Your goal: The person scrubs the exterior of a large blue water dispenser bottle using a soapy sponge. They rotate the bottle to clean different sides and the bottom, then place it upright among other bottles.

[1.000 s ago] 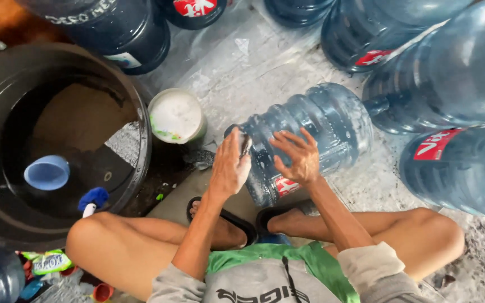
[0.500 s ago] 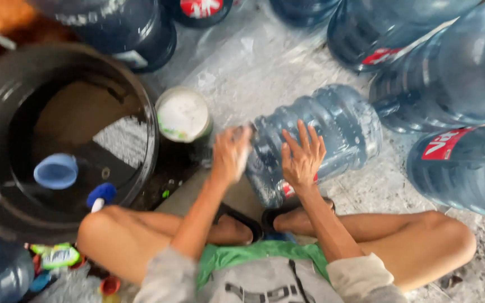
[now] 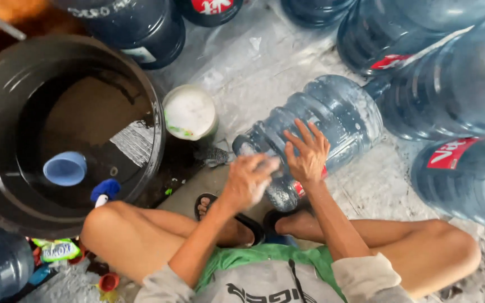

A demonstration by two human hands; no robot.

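The large blue water jug (image 3: 315, 132) lies on its side on the wet floor (image 3: 366, 185) at the centre of the frame, just beyond the person's sandalled feet, its base toward the upper right and its near end by the hands. The right hand (image 3: 308, 152) rests flat on the ribbed wall with its fingers spread wide, open and pressing rather than gripping. The left hand (image 3: 248, 180) is at the jug's near end, blurred; its fingers look curled, but whether they close on anything cannot be told.

The jug appears to be stiff, clear plastic, wet on the outside and so probably slippery. It looks empty or nearly so, hence likely light for its bulk, though its round body would roll easily. The moulded ribs and the narrower near end seem the surest places to take hold; the smooth wet wall offers little purchase.

At the left of the frame stands a big black tub (image 3: 7, 84) holding dark water, with a small blue cup (image 3: 65, 168) floating in it and a blue-headed brush (image 3: 105, 191) leaning at its rim. A white round container (image 3: 189, 112) sits between tub and jug. More blue jugs (image 3: 456, 90) crowd the top and right edges.
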